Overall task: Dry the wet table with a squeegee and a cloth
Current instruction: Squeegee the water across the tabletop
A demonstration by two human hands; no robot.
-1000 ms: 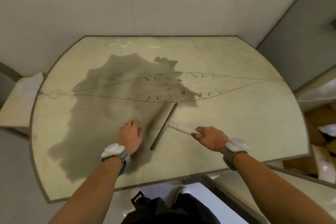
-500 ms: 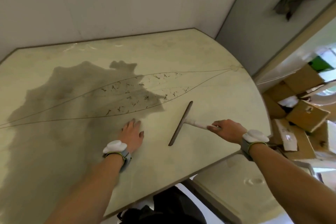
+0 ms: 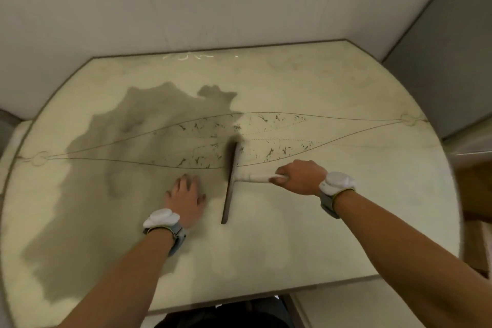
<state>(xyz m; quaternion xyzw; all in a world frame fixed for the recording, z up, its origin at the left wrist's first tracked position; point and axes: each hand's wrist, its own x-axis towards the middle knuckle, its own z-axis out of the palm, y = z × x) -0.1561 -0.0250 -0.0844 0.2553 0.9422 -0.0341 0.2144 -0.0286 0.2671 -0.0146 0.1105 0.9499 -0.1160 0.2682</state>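
Note:
A pale oval table carries a large dark wet patch over its left half. The squeegee lies with its long dark blade flat on the table at the patch's right edge, running near to far. My right hand grips its white handle from the right. My left hand rests flat on the wet surface just left of the blade, fingers spread, holding nothing. No cloth is in view.
White walls close the table in at the back, with a grey panel at the right. A low ledge sits under the table's near right edge. Brown cardboard shows past the right rim.
The squeegee blade has swung from a slant to nearly straight near-to-far and moved left to the wet patch's edge. My left hand stays flat on the table. The camera turned back left.

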